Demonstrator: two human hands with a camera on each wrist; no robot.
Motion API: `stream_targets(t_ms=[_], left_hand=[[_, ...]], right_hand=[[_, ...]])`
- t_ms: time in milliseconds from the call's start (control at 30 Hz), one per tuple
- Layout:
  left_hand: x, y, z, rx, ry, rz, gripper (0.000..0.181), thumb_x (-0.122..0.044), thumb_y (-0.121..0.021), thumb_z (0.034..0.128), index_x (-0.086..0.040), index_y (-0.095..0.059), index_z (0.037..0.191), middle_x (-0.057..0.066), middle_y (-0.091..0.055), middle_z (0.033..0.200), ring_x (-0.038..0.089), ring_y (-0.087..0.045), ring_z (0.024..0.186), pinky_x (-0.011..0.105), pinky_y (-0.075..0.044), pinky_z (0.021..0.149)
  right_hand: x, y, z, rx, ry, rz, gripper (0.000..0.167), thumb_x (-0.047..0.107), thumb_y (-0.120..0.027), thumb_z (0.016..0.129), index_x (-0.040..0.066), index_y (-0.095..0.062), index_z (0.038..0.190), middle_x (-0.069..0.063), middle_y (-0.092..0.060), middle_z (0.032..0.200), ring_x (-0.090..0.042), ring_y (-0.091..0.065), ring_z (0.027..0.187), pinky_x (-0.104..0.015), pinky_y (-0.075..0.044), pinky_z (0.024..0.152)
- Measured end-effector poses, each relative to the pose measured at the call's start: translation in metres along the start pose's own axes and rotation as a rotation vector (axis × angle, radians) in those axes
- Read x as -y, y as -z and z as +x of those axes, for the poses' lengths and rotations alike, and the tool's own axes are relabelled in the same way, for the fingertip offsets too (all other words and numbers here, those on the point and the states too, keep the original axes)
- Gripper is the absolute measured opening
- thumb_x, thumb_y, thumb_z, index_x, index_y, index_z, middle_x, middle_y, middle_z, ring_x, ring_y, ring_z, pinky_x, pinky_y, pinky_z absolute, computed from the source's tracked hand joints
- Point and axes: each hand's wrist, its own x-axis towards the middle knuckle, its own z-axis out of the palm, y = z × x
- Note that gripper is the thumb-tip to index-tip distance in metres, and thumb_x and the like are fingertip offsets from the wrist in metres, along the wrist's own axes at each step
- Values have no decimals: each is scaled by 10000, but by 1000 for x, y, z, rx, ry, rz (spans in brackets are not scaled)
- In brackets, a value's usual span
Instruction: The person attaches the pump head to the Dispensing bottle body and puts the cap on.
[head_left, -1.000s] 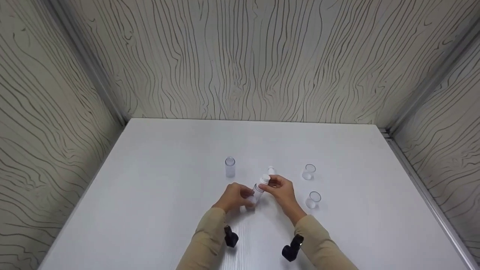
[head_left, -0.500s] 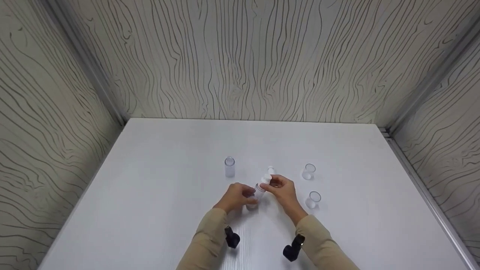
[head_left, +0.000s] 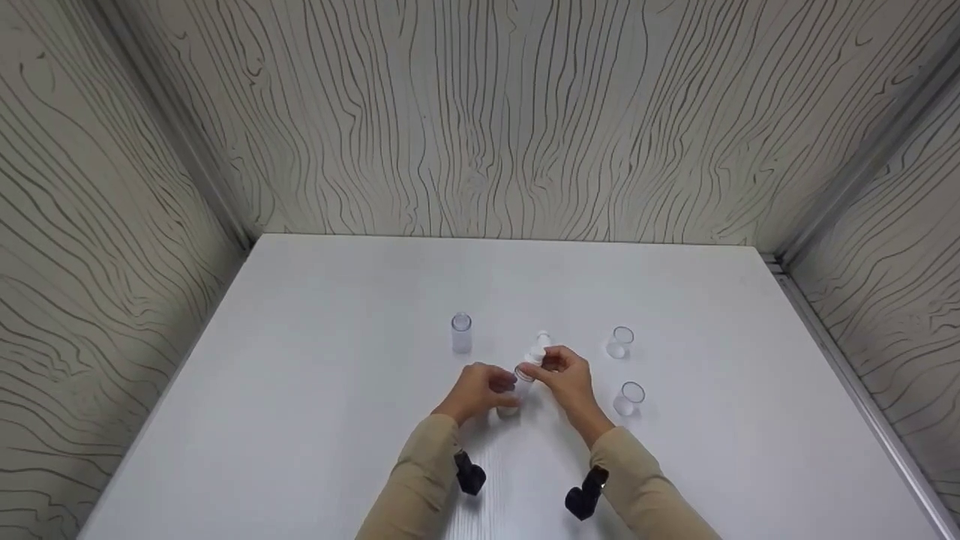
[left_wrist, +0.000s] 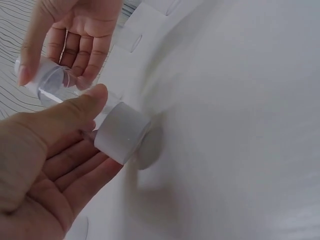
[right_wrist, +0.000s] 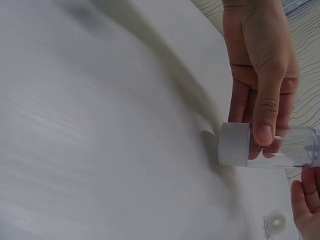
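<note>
My left hand (head_left: 474,394) holds a clear cylindrical bottle (right_wrist: 291,146) by its lower body, thumb on one side and fingers on the other. The bottle is tilted, with its thick white base (left_wrist: 122,132) towards me and just off the table. At its upper end, my right hand (head_left: 568,380) pinches a white cap (left_wrist: 44,75) between thumb and fingers. Whether the cap is fully seated cannot be told. Behind the right hand stands a small white piece (head_left: 543,337), partly hidden in the head view; a pale round top with a raised centre (right_wrist: 275,222) shows in the right wrist view.
Another clear bottle (head_left: 461,339) stands upright on the white table (head_left: 337,330), beyond my left hand. Two small clear cups (head_left: 619,345) (head_left: 628,400) stand to the right of my right hand. Wood-patterned walls (head_left: 480,150) enclose the back and sides.
Both hands have shifted slightly to the right, carrying the bottle and cap along. The grip of each hand looks much the same, and the standing bottle and cups stay in place.
</note>
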Motion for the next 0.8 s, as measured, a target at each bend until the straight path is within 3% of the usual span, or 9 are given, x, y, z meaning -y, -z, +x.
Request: stream_targets(t_ms=[200,500,800], left_hand=[[-4,1,1,8,1,27,346,-132,-780,794,36,-699,1085,176,-732,1067,290,-698,1008,398,-563,908],[-5,2,3,25,24,51,344,-126,-777,794,29,-699,1092,166,-732,1073,269,-695,1011,387,-561,913],[-5,4,3,23,32,58,332,-148,-778,798,6,-707,1084,150,-733,1053,253,-696,990,377,-562,894]], right_hand=[[0,1,0,5,-11,-20,372,135,-833,729,-15,-616,991,20,-632,825,-76,-557,784,-144,-484,652],[-3,8,1,61,-19,-49,439,195,-814,763,1,-644,1119,-95,-711,1025,-113,-638,908,-138,-529,756],[-2,14,2,149,-40,78,429,40,-688,842,-64,-582,1244,-201,-648,1232,-157,-659,1057,-141,-523,819]])
